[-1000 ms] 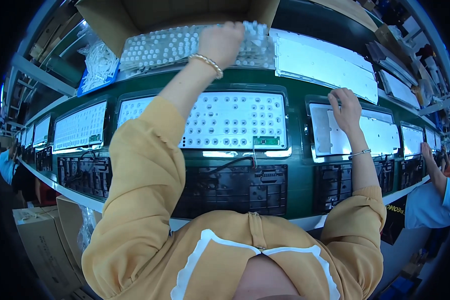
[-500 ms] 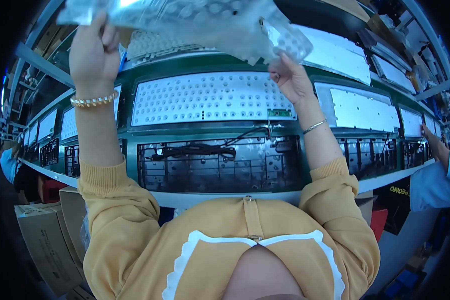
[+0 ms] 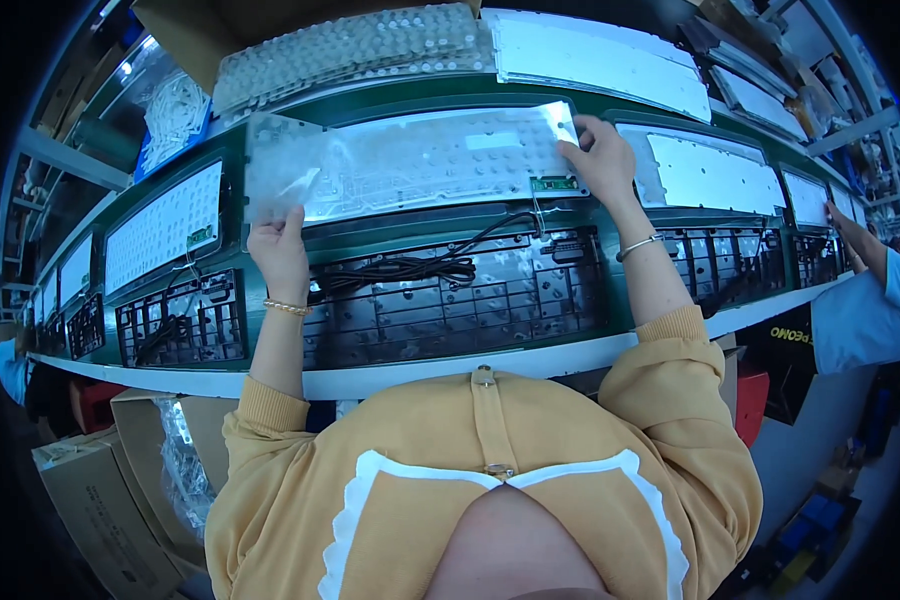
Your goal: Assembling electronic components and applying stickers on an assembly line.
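Note:
A clear plastic membrane sheet [image 3: 400, 165] with faint traces lies over the white domed keyboard plate in front of me. My left hand [image 3: 282, 250] pinches the sheet's near left corner, where the film sticks out past the plate and curls. At the far right corner, my right hand [image 3: 602, 162] has thumb and fingers closed on the film's edge. A small green circuit board [image 3: 554, 184] shows at the plate's right end, with a wire running down from it. Closer to me lies a black keyboard housing [image 3: 450, 320], with a coiled black cable [image 3: 400, 275] on it.
Further plates and housings line the bench both ways, such as a domed plate [image 3: 165, 225] on the left. Behind are a stack of clear domed sheets [image 3: 355, 60], white panels [image 3: 600, 60] and a blue bin [image 3: 175, 135]. Another person's hand [image 3: 850, 230] works far right.
Both hands have come down from above the far stacks, bringing the plastic sheet onto the white plate. My left hand moved right and nearer; the sheet now lies mostly flat.

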A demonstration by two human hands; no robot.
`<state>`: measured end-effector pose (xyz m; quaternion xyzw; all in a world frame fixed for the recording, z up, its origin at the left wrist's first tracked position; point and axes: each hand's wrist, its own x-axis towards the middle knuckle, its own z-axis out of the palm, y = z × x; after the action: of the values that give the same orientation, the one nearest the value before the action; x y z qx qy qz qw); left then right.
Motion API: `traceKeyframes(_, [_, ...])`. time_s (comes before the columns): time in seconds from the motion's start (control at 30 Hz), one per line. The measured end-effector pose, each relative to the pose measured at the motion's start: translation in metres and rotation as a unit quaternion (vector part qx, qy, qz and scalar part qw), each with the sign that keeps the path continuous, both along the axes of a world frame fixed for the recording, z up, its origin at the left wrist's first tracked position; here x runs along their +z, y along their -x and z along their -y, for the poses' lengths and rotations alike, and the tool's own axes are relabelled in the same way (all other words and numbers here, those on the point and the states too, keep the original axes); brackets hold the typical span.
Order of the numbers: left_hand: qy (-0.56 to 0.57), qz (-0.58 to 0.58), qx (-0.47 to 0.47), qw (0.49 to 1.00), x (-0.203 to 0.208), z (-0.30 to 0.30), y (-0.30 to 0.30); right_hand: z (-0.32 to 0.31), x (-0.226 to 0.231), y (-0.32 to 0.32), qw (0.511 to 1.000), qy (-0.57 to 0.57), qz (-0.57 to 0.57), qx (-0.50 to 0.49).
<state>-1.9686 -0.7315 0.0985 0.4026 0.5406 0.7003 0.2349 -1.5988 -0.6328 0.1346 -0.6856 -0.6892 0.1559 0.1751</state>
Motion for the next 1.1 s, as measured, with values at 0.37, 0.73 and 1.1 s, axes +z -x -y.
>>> traceKeyframes(0.37, [0.009, -0.04, 0.125, 0.991, 0.015, 0.003, 0.034, 0.044, -0.036, 0.013, 0.904, -0.299, 0.265, 0.152])
traceKeyframes(0.73, [-0.024, 0.116, -0.42, 0.9, 0.07, -0.047, -0.125, 0.071, 0.034, 0.105, 0.831, 0.118, -0.524, 0.145])
traceKeyframes(1.1, [-0.071, -0.466, -0.317, 0.823, 0.034, -0.092, -0.183, 0.01, 0.03, -0.002, 0.917, 0.125, -0.378, -0.031])
